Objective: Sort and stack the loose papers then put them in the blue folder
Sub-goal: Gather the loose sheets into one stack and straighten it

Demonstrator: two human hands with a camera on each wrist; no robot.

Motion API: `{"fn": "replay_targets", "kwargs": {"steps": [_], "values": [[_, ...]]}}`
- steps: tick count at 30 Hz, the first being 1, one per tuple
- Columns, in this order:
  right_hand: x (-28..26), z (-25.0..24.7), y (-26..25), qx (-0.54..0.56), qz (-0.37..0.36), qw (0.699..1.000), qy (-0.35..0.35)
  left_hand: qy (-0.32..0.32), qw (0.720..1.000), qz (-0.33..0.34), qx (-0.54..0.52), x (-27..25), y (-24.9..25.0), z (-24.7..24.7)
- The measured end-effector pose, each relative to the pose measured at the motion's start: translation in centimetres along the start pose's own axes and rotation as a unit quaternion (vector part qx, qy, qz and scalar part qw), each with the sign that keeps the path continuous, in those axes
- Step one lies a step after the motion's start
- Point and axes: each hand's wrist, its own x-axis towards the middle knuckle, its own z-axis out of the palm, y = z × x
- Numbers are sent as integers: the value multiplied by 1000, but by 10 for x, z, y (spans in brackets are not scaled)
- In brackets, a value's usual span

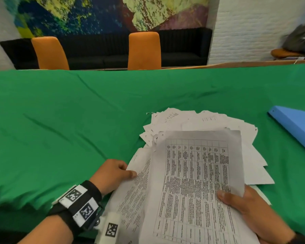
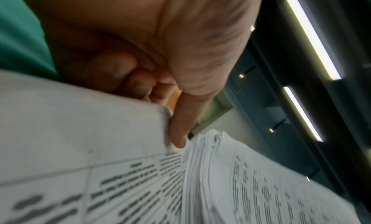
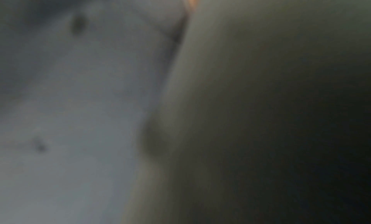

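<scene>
A thick bundle of printed papers (image 1: 192, 182) is lifted off the green table, its top sheet showing a table of text. My left hand (image 1: 113, 173) pinches the bundle's left edge, thumb on top and fingers curled beneath; the left wrist view shows that thumb (image 2: 180, 132) pressing on the fanned sheet edges (image 2: 200, 172). My right hand (image 1: 245, 203) grips the right edge, thumb over the top sheet. More loose papers (image 1: 192, 118) lie fanned on the cloth behind the bundle. The blue folder (image 1: 296, 124) lies shut at the right edge of the table. The right wrist view is dark and blurred.
A green cloth (image 1: 69, 120) covers the whole table. Two orange chairs (image 1: 144, 50) stand at the far side, with a black sofa behind them. A white brick wall is at the back right.
</scene>
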Motion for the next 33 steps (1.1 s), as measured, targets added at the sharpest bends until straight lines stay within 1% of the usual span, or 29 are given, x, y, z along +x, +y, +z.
{"fn": "replay_targets", "kwargs": {"steps": [2, 3, 4, 5, 6, 7, 8, 9, 11, 12, 13, 14, 16, 19, 20, 21, 23, 24, 25, 26, 29, 33], "values": [[1, -2, 0, 3, 2, 1000, -6, 23, 999, 35, 21, -6, 0, 1], [1, -2, -2, 11, 2, 1000, -10, 34, 998, 48, 14, -11, 2, -2], [2, -3, -2, 33, 3, 999, -19, 43, 997, 58, -16, -14, 1, -7], [3, -5, -3, 57, 2, 998, -38, 45, 994, 59, -77, -18, 3, -13], [4, -7, -4, 94, 5, 994, -56, 43, 983, 58, -166, -22, 6, -20], [4, -5, -9, 133, 11, 988, -72, 32, 961, 56, -268, -26, 10, -27], [5, -3, -14, 171, 12, 982, -82, 14, 929, 55, -366, -29, 15, -33], [6, -1, -21, 208, 11, 974, -90, -6, 897, 64, -436, -29, 20, -38], [11, 7, -35, 273, 6, 953, -134, -23, 858, 98, -504, -30, 32, -43], [17, 10, -40, 295, -9, 941, -164, -37, 841, 113, -528, -31, 39, -42], [23, 13, -44, 307, -26, 933, -187, -55, 827, 123, -546, -29, 43, -40], [30, 16, -48, 311, -42, 928, -199, -73, 821, 133, -550, -27, 47, -36], [44, 18, -55, 310, -56, 930, -190, -81, 823, 138, -545, -26, 56, -27], [56, 15, -62, 299, -72, 936, -169, -40, 822, 123, -554, -28, 73, -22], [58, 13, -65, 280, -85, 943, -156, -42, 827, 137, -543, -29, 77, -21], [59, 11, -69, 250, -104, 953, -134, -50, 844, 165, -508, -29, 80, -20], [57, 7, -78, 173, -150, 969, -88, -30, 881, 216, -419, -31, 91, -20], [56, 5, -83, 139, -167, 973, -77, -19, 889, 226, -398, -30, 96, -20], [56, 1, -87, 111, -179, 975, -73, -9, 890, 232, -393, -27, 98, -19], [57, -3, -90, 85, -191, 975, -72, -5, 885, 243, -398, -25, 101, -19], [59, -6, -94, 33, -239, 969, -50, 12, 863, 274, -425, -25, 104, -13], [54, 2, -89, -19, -284, 958, -37, 77, 840, 306, -442, -25, 99, -2]]}}
